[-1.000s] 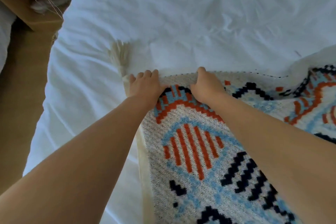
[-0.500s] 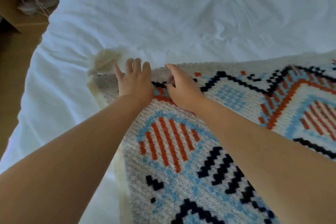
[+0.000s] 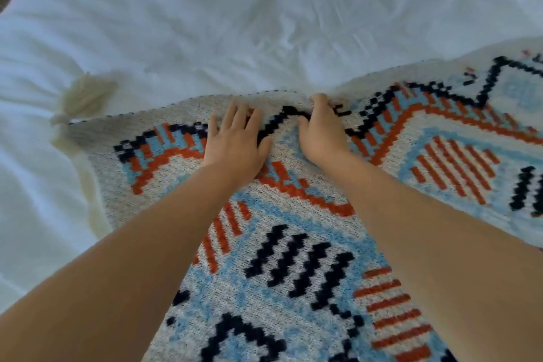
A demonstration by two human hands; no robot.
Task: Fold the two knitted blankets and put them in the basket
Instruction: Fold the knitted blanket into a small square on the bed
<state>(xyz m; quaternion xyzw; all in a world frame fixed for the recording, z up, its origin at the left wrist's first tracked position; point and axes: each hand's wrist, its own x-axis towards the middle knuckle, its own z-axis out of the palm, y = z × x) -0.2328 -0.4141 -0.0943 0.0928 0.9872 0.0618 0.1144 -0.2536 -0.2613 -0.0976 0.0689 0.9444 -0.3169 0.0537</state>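
Blanket point(image 3: 293, 244) of knitted yarn is lying spread over the white bed sheet point(image 3: 205, 23), filling the lower and right part of the head view. Its grey-white ground is carrying blocky geometric patterns: orange-red stripes and zigzags, light blue bands, and dark navy stepped lines. A cream tassel point(image 3: 85, 97) is sitting at its far left corner, resting on the sheet, and a cream border is running down the left edge. The far edge is lying slightly rippled near the middle. The left hand point(image 3: 235, 141) is pressing flat on the knit just short of the far edge, fingers spread and extended. The right hand point(image 3: 320, 132), just beside it but apart from it, is curling its fingers into the fabric at that edge, bunching a small fold.
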